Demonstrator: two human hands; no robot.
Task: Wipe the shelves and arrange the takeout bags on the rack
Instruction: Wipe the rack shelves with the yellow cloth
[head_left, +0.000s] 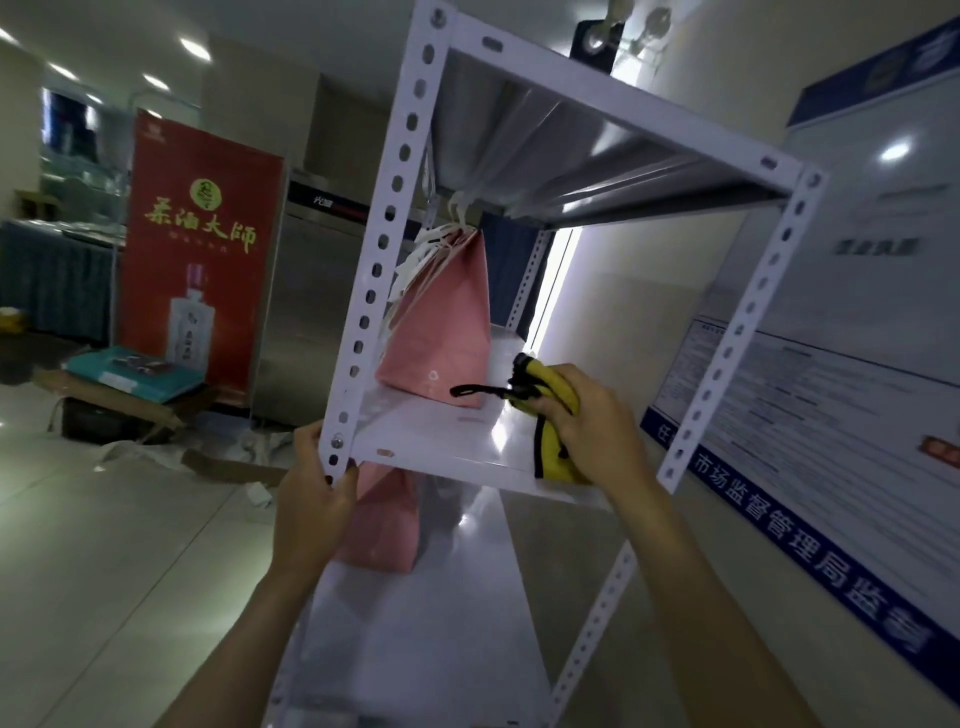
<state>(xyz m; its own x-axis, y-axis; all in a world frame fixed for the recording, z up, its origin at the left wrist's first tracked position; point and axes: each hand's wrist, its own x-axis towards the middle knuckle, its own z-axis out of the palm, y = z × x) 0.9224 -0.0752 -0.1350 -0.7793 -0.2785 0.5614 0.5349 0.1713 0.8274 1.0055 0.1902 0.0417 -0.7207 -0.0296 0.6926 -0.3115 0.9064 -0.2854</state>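
Right now my left hand (317, 488) grips the rack's front post (363, 312) to steady it, while my right hand (592, 421) clutches the yellow cloth (553, 457) on the middle shelf (441, 441) for wiping. One pink takeout bag (447, 332) stands pushed back, clearing the front.

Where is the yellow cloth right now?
In the head view, the yellow cloth is gripped in the right hand at the front right edge of the middle shelf, right of the pink bag.
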